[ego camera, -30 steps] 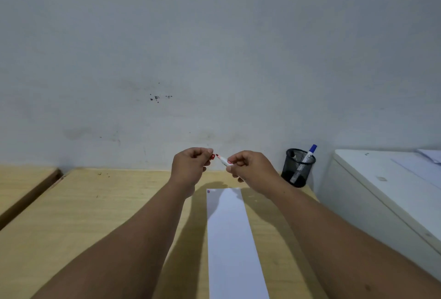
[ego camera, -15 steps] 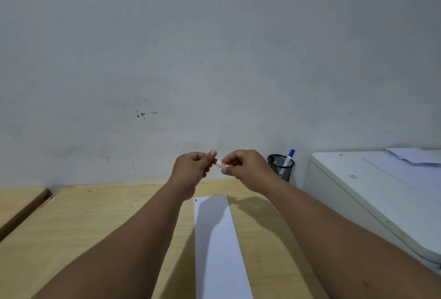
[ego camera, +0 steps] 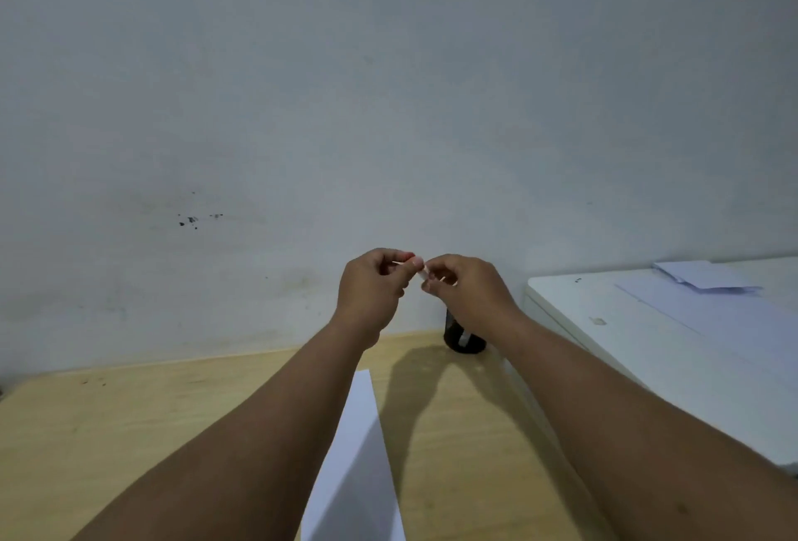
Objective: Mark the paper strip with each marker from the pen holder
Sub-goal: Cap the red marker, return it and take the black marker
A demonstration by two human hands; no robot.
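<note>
The left hand [ego camera: 371, 287] pinches a red cap [ego camera: 407, 256] with its fingers [ego camera: 399, 266]; the right hand [ego camera: 466, 287] is curled tight on a white marker [ego camera: 422, 274]. The two hands nearly touch, and whether the cap is seated cannot be told. The marker looks light, stiff and smooth, so it is best held mid-barrel. Below the fingers lies the strip [ego camera: 356, 454], thin and easily shifted, flat on the surface [ego camera: 129, 432]. The holder [ego camera: 464, 339] stands just under the right wrist, mostly hidden.
</note>
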